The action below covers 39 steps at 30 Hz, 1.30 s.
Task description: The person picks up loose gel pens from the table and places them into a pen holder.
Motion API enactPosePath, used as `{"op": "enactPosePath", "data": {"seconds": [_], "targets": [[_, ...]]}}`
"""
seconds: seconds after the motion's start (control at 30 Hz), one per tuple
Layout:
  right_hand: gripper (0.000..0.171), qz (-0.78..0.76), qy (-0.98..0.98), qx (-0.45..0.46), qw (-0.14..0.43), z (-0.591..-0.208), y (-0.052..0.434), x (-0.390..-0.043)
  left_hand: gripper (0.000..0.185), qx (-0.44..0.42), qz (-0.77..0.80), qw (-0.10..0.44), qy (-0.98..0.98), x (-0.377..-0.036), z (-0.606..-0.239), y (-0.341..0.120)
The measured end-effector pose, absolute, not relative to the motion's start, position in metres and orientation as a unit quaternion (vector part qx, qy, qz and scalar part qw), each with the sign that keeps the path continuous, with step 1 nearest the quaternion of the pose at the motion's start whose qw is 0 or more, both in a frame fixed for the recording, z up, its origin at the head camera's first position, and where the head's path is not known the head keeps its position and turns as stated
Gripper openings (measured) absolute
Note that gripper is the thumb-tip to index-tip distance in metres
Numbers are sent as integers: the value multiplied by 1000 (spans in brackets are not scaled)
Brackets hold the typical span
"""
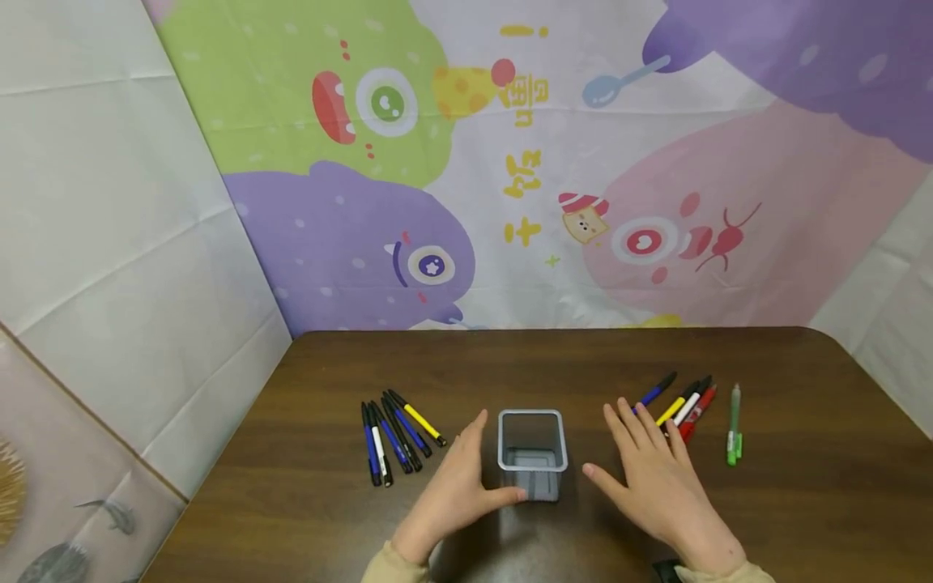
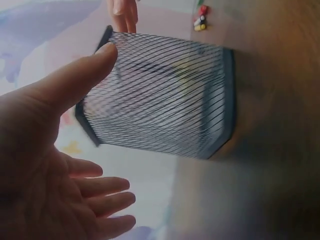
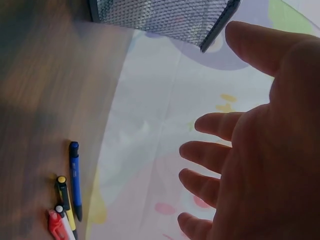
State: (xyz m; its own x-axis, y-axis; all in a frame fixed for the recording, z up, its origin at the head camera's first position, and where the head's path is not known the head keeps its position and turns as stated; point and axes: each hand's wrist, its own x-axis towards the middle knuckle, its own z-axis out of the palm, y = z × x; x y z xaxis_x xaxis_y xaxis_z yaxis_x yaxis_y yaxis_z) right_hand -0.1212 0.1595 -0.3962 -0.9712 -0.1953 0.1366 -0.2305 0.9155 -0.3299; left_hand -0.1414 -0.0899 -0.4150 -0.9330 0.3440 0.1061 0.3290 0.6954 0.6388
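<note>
Both hands sit closest to the head cam, low in frame, w/ beige cuffs just showing at the bottom edge. Left hand [image 1: 455, 486] is flat-ish, fingers straight and relaxed, thumb up, fingertips touching the near left corner of the mesh pen holder [image 1: 532, 453]; nothing gripped. Right hand [image 1: 652, 474] lies palm down, fingers spread and released, just right of the holder, not touching it; holds nothing.

Writing: no brand readable on pens or holder. Backdrop [image 1: 525, 170] carries yellow characters, upside down from this angle, can't read them; cartoon monsters in green, purple, pink around them, plus a blue spoon drawing.

Surface: dark brown wood-grain table [image 1: 510, 356], rounded far corners. Backdrop cloth hangs behind, plain white creased sheet on the left.

Holder stands upright, mid-table, near edge, between the two hands; grey mesh w/ solid rim, looks empty. Left pen group [image 1: 397, 436], black, blue, white, yellow barrels, fanned left of the left hand, apart from it. Right pen group [image 1: 681, 401], blue, yellow, white, red, lies just beyond the right fingertips. Green pen [image 1: 734, 425] alone, further right.

Left wrist cam: open palm beside the mesh wall, thumb tip on the rim. Right wrist cam: open palm, fingers apart, pens below.
</note>
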Motion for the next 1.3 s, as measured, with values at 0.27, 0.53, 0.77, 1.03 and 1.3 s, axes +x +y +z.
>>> {"op": "enactPosePath", "data": {"seconds": [0.27,0.53,0.77,1.03,1.3], "targets": [[79,180,-977,102,44,-398,169,-124,100,185,432,44,882,-153,-434,-85],[53,172,-974,108,99,-388,185,-136,92,201,462,19,864,-154,-445,-76],[41,211,-963,48,159,-381,211,-151,85,186,451,0,873,-152,-447,-74],[40,195,-971,-13,139,-388,255,-161,80,182,446,-1,877,-153,-448,-75],[44,196,-979,-61,-14,-395,287,-172,79,187,449,-7,874,-153,-449,-75]]}}
